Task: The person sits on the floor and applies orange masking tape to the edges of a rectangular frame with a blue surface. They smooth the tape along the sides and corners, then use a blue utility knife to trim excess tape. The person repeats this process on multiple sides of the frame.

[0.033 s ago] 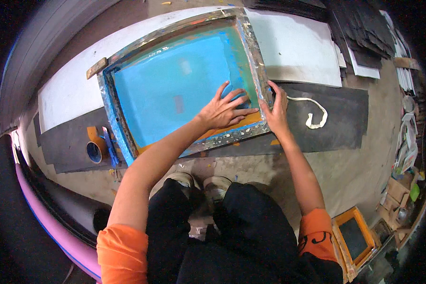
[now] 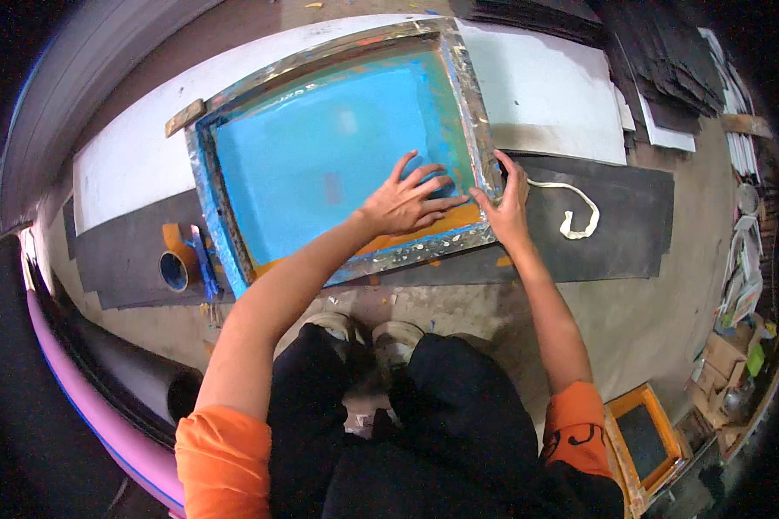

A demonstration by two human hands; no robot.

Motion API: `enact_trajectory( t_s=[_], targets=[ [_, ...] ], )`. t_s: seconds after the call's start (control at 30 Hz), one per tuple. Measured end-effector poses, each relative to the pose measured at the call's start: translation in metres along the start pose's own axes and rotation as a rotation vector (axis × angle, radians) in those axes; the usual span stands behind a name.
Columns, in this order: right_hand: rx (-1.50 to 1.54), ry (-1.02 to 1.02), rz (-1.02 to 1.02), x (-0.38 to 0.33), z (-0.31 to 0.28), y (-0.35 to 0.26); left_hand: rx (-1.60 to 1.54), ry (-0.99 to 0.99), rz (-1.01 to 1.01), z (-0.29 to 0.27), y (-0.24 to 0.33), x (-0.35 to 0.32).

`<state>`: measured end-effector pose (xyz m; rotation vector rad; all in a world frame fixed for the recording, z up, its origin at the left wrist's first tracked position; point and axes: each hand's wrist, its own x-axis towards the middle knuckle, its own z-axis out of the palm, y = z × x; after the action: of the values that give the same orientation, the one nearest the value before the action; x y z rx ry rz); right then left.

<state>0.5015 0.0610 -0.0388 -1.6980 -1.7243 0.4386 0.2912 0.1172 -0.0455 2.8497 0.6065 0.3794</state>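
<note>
Blue mesh fills the one printing screen (image 2: pixel 337 156) that is laid flat on the floor across a white board (image 2: pixel 554 95) and a dark sheet (image 2: pixel 614 225), its long axis running from the left edge of the board toward the right. The left hand (image 2: pixel 407 201) is spread flat, fingers splayed, on the mesh near the frame's near right corner, nothing being gripped by it. The right hand (image 2: pixel 506 203) is curled over that same corner of the frame from outside — thumb and fingers are closed on the rail. Both hands are thus met at one corner, the bulk of the screen lying away to the left and beyond. One roll of tape (image 2: pixel 173 270) is seen at the near left, and one white cord (image 2: pixel 576 212) lies just right of the right hand.
</note>
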Motion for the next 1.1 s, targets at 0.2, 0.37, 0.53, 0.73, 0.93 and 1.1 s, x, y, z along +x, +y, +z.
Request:
enact_trajectory(
  t_s=[0.2, 0.37, 0.53, 0.73, 0.93, 1.1],
  targets=[
    [-0.010, 0.018, 0.007, 0.001, 0.001, -0.002, 0.207, -0.054, -0.439, -0.062, -0.025, -0.111],
    [-0.197, 0.000, -0.051, -0.031, 0.006, -0.023, 0.256, 0.178, -1.146, -0.084, -0.002, -0.231],
    [-0.319, -0.224, -0.266, -0.034, -0.004, -0.034, 0.267, 0.350, -1.270, -0.093, -0.012, -0.248],
    [-0.494, -0.391, -0.573, -0.026, -0.006, -0.044, 0.075, 0.376, -1.257, -0.092, -0.048, -0.248],
    [-0.504, -0.864, -0.861, 0.020, -0.008, -0.074, 0.005, 0.432, -1.142, -0.097, -0.084, -0.247],
    [-0.649, -0.933, -1.206, 0.037, 0.014, -0.072, -0.025, 0.514, -1.146, -0.088, -0.086, -0.256]
  ],
)
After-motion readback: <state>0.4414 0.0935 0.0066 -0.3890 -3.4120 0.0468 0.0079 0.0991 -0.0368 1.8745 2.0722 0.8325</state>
